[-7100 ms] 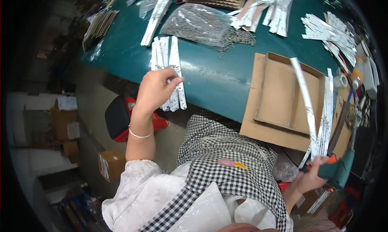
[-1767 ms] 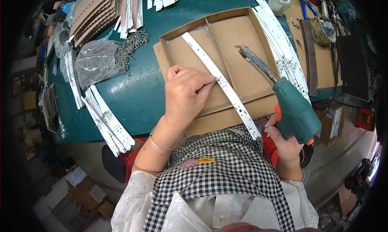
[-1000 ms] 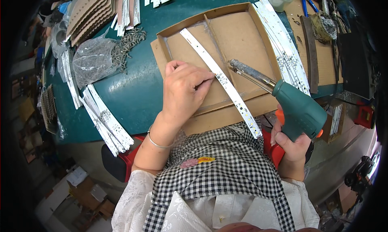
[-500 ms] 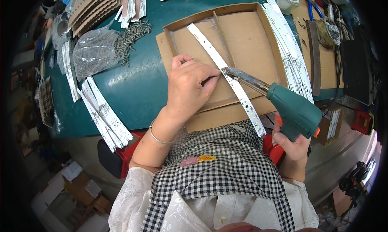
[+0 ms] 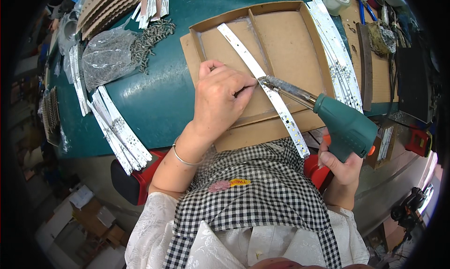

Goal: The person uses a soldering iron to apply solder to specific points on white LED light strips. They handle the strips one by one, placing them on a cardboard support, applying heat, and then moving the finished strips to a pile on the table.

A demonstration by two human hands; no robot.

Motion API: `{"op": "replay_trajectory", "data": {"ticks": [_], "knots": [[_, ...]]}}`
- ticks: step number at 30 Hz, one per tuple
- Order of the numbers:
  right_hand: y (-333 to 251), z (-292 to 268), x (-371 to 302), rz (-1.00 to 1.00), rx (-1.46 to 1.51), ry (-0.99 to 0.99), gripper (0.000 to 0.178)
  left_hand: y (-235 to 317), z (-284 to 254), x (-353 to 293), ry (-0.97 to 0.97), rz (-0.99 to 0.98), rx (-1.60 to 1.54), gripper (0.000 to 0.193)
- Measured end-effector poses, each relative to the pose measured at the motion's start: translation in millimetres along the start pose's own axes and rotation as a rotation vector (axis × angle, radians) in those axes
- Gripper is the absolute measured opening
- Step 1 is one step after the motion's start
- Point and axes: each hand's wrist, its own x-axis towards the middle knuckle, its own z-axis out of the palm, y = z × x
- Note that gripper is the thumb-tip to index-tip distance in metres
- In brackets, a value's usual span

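A green table [image 5: 154, 110] spreads before me, a red-and-black seat [image 5: 123, 184] at its near edge. Cardboard boxes [image 5: 89, 217] stand to my left; grey floor [image 5: 384, 175] and bright light [image 5: 428, 201] show to my right.

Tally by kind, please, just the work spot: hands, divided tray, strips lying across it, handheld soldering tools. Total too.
Hands (left hand, right hand): 2
Divided cardboard tray: 1
White strip across it: 1
Green soldering gun: 1
Total: 5
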Motion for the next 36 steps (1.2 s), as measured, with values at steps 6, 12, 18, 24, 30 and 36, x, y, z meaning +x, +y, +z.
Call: {"op": "replay_trajectory", "data": {"ticks": [6, 12, 18, 24, 30, 36], "knots": [[4.0, -10.5, -0.2, 0.015, -0.068, -0.060, 0.044, -2.1, 0.6, -0.8, 0.002, 0.004, 0.003, 0.013], [9.3, -12.7, 1.0, -0.065, -0.171, -0.081, 0.060, -2.4, 1.4, -0.6, 0.025, 0.015, -0.007, 0.012], [-8.7, -3.6, -3.3, -0.082, 0.190, 0.107, 0.066, -2.8, 4.2, -1.5, 0.058, 0.021, -0.030, 0.011], [-5.5, -14.7, -21.4, -0.173, 0.217, 0.084, 0.072, 0.9, 1.7, 0.5, 0.043, -0.005, -0.038, 0.011], [3.0, -8.8, -45.9, -0.404, 0.238, 0.170, 0.067, -1.0, -5.5, -1.8, 0.005, -0.018, -0.025, 0.015], [37.8, 7.5, -71.9, -0.494, 0.063, 0.538, 0.062, 24.0, -23.6, -2.3, -0.075, 0.056, 0.039, 0.027]]}}
